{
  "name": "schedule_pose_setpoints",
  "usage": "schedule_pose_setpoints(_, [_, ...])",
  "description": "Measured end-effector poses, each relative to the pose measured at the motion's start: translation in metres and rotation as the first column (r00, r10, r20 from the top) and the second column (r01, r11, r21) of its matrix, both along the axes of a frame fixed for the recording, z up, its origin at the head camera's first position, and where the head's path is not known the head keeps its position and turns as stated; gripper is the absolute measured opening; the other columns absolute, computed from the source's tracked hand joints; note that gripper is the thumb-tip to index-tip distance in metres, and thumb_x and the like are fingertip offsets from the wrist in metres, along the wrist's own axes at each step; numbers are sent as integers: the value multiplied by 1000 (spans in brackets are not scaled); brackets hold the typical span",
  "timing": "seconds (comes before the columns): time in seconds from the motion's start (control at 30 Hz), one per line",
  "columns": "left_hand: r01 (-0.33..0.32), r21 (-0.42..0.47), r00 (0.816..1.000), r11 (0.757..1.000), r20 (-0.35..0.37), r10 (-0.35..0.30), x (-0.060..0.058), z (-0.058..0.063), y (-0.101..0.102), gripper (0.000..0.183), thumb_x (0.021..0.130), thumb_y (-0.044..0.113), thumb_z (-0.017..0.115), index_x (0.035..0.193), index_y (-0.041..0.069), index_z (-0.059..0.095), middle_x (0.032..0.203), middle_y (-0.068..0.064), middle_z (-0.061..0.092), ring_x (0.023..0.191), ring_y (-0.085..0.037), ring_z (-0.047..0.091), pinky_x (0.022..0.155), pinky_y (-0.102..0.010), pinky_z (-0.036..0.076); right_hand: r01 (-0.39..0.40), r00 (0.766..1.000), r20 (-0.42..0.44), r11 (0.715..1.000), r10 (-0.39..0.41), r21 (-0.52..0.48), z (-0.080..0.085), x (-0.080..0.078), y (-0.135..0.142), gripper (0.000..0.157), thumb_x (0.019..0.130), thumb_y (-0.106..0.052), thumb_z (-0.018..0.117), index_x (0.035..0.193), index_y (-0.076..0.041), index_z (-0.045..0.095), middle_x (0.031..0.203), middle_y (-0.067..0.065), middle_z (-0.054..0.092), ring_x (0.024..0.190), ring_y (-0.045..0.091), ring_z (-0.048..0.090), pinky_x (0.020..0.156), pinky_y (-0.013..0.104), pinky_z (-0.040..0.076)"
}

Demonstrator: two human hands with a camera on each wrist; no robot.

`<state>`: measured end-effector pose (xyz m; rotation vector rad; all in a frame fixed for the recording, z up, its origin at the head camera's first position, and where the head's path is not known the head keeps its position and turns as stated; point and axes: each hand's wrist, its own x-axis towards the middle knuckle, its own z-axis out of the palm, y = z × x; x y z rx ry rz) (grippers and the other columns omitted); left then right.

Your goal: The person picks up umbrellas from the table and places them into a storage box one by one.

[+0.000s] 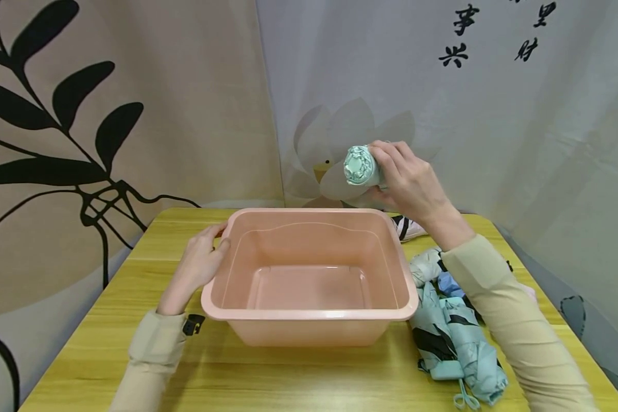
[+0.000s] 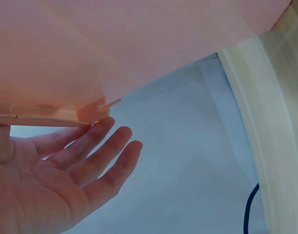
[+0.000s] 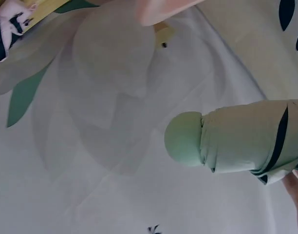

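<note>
A pink plastic basin [image 1: 309,329] stands on the wooden table. My left hand [image 1: 201,257] holds its left rim, with the thumb on one side of the rim and the fingers [image 2: 107,151] on the other. Above the basin's back right corner, my right hand [image 1: 409,177] grips a folded mint-green umbrella [image 1: 360,166]. The right wrist view shows the folded umbrella's [image 3: 246,136] rounded pale green end and a dark stripe on its cloth. Only a bit of the right hand appears at that view's edge. No item shows inside the basin.
Several folded umbrellas [image 1: 474,349] lie together on the table, right of the basin and partly under my right forearm. A pink-and-black striped item [image 1: 409,228] lies behind the basin's right corner. Printed cloth curtains [image 1: 185,103] hang behind the table [image 1: 108,355].
</note>
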<state>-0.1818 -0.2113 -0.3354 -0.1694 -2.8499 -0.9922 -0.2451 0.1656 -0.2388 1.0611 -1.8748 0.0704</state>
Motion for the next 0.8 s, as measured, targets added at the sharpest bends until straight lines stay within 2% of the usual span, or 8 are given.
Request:
schedule_pose_setpoints(0.3, [-2,-2,1000,1000,-22,2,0,0,1,51,100,24,38,143,-3,37,140,-27,45,133,-45,38,107,-60,34,-84,992,-91,994,90,73,0,6,-36,62,70,-6,68,127,-14,46,111,19,58,89,34,58,56,40,57])
schedule_pose_setpoints(0.53, [-3,-17,1000,1000,-31,2,-2,-1,2,50,99,22,38,142,-3,38,139,-28,46,132,-45,38,107,-59,33,-102,983,-142,988,118,120,-7,12,-57,52,73,-3,60,123,-14,51,112,17,59,88,32,58,55,35,56])
schedule_pose_setpoints(0.8, [-1,-11,999,1000,-36,1,-2,-2,1,49,99,21,39,142,-4,38,138,-28,47,131,-45,40,106,-59,35,-108,983,-131,985,125,132,-11,21,-71,48,72,-1,59,119,-15,57,112,15,59,91,31,59,55,33,56])
